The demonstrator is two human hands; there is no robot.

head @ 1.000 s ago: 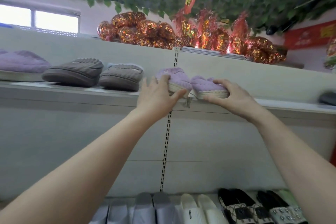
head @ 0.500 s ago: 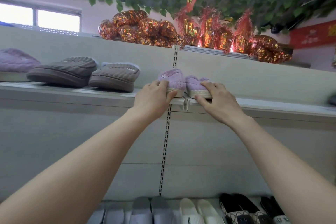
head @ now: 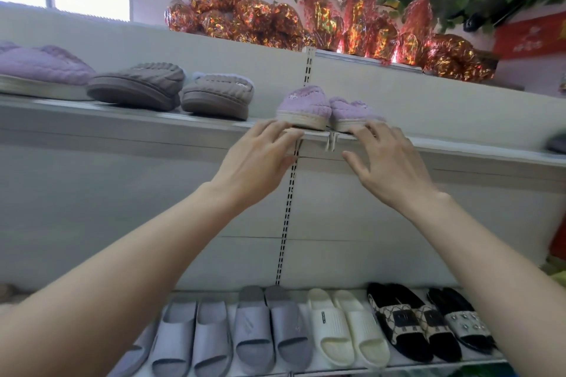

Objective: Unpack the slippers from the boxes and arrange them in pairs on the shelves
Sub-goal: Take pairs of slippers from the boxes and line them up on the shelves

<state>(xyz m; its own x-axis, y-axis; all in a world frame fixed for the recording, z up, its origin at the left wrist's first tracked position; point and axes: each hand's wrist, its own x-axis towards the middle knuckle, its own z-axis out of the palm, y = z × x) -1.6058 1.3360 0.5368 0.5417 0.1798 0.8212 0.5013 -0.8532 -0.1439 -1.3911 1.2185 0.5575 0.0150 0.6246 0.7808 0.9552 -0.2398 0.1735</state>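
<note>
Two small lilac fluffy slippers stand side by side on the upper shelf [head: 153, 115], toes toward me: the left slipper [head: 304, 105] and the right slipper [head: 352, 112]. My left hand [head: 260, 159] is just below the left slipper with fingers spread, fingertips at the shelf's front edge under its sole. Under the right slipper, my right hand [head: 389, 162] is also spread, its fingertips touching the sole's front edge. Neither hand grips a slipper.
A grey slipper pair [head: 171, 89] and a larger lilac slipper [head: 43, 69] sit left on the same shelf. Foil-wrapped packages [head: 275, 18] lie on the top ledge. The lower shelf holds grey slides [head: 226, 333], cream slides [head: 346, 330] and black patterned slides [head: 419, 321].
Both hands set the two lilac slippers down on the shelf, let go of them and drew back below the shelf edge. The slippers now stand together.
</note>
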